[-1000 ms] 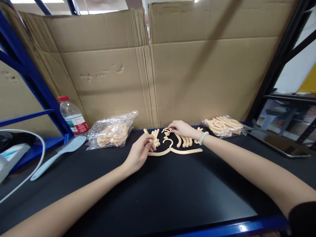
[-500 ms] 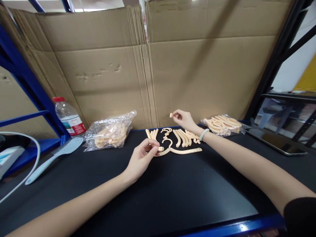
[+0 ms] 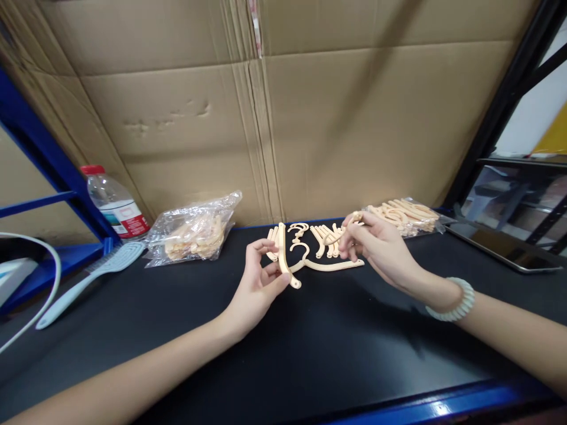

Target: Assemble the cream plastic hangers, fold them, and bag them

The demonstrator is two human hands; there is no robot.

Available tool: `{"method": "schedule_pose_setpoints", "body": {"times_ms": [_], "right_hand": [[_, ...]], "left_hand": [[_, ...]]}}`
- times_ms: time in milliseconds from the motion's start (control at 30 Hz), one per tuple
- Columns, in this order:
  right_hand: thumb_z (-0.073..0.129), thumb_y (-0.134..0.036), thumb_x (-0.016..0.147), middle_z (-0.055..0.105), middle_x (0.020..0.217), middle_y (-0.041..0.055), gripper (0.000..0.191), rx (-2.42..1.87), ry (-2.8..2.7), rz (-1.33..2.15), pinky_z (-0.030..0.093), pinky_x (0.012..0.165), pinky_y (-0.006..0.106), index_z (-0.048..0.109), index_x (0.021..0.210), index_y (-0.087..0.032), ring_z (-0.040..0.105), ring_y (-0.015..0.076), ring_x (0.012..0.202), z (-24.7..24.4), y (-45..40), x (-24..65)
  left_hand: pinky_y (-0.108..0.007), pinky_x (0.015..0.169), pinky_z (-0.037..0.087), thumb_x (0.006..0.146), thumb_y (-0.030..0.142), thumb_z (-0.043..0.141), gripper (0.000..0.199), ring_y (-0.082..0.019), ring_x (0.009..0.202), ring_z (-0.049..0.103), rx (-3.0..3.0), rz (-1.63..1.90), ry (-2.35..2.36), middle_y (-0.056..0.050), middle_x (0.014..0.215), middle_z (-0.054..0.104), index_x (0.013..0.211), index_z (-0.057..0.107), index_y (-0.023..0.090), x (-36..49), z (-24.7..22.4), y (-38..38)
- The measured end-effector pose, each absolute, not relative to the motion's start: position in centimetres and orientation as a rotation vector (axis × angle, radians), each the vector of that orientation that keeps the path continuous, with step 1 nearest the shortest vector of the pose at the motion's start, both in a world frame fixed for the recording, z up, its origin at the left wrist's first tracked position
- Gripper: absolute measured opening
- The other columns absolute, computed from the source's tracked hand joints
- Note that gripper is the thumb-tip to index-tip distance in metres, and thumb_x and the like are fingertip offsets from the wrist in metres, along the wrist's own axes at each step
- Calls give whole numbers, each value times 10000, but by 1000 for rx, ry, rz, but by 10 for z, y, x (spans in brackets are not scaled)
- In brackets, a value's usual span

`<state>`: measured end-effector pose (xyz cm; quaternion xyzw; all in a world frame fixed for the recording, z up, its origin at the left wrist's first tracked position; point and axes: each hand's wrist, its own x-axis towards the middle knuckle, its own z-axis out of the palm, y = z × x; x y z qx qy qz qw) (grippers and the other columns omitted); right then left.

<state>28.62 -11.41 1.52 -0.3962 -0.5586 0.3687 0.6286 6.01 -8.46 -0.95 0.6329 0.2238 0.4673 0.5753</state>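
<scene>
White plastic cable (image 3: 58,274) is looping at the far left, and just beside it a pale blue hairbrush (image 3: 121,258) is lying bristle side away on the black table (image 3: 310,354). Behind the brush a red-capped bottle (image 3: 124,215) is leaning, and next a clear bag (image 3: 159,237) is bulging with beige pieces. Now the left hand (image 3: 257,277): thumb and fingers are clamping a curved beige arm piece (image 3: 282,254), tilting it above the table! Beyond it a few arm pieces (image 3: 273,241) are lying side by side, then small loose hooks (image 3: 299,228), with a spread hanger (image 3: 336,267) lying in front. More arm pieces (image 3: 319,243) are fanning out rightward. And the right hand (image 3: 376,245), a pale bracelet (image 3: 463,304) circling its wrist, is pinching a beige hook piece (image 3: 354,218) between fingertips. Past it a second bag (image 3: 436,221) is sitting near a dark tablet (image 3: 500,247).
</scene>
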Motion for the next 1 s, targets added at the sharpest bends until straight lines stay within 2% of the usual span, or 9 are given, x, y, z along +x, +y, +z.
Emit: {"method": "schedule_pose_setpoints", "body": {"times_ms": [100,200,333,467,567,700,833,933,1000], "right_hand": [[638,-280,800,682,811,48,149,-855,-1251,1037,461,519,230,587,903,-185,640,151,718,10,-119,281],[608,-279,814,683,936,82,173,-812,-1190,1206,460,552,255,636,954,-182,625,168,778,8,-121,279],[584,-343,855,660,849,73,191,-824,-1159,1227,394,526,237,659,893,-173,570,146,733,4,-123,277],[682,-356,801,634,851,46,193,-878,-1177,1263,345,486,211,637,828,-171,478,88,619,-1,-123,276],[690,-377,794,647,858,47,225,-892,-1156,1331,346,476,208,614,806,-166,465,70,580,-5,-122,276],[774,-277,703,680,893,38,251,-898,-1159,1367,416,536,214,567,801,-174,547,76,619,-10,-122,275],[807,-212,647,683,736,-10,365,-884,-1123,1374,487,670,266,487,823,-205,634,126,695,-13,-124,270],[816,-174,626,695,727,-17,449,-879,-1105,1379,498,715,288,511,953,-215,647,132,700,-13,-125,268],[809,-178,638,700,761,4,395,-880,-1147,1379,504,726,291,576,956,-193,644,130,709,-13,-125,267]], "left_hand": [[-316,785,545,715,184,741,702,-142,909,602,1441,1089,556,-46,1288,397,1264,327,325,62,-10,-87],[-328,807,541,723,194,738,722,-162,914,612,1413,1035,578,-46,1169,525,1318,344,299,63,-13,-89],[-324,827,534,702,193,759,518,-150,845,624,1433,1019,634,16,856,595,1140,485,231,64,-17,-90],[-326,798,548,674,195,775,331,-135,778,619,1473,994,652,19,820,591,866,505,196,65,-18,-92],[-339,793,548,677,212,770,322,-144,775,622,1506,989,667,15,819,586,841,493,197,65,-17,-93],[-329,776,545,695,218,759,305,-144,772,617,1540,985,645,12,818,590,828,485,198,65,-18,-93],[-318,800,535,719,196,741,291,-143,811,616,1543,1005,599,21,808,575,803,463,201,65,-20,-93],[-325,815,531,733,198,731,293,-149,824,620,1553,997,572,22,805,567,789,444,203,65,-19,-94],[-330,822,531,740,201,726,291,-151,824,623,1565,996,563,19,806,564,788,438,204,65,-18,-95]]}}
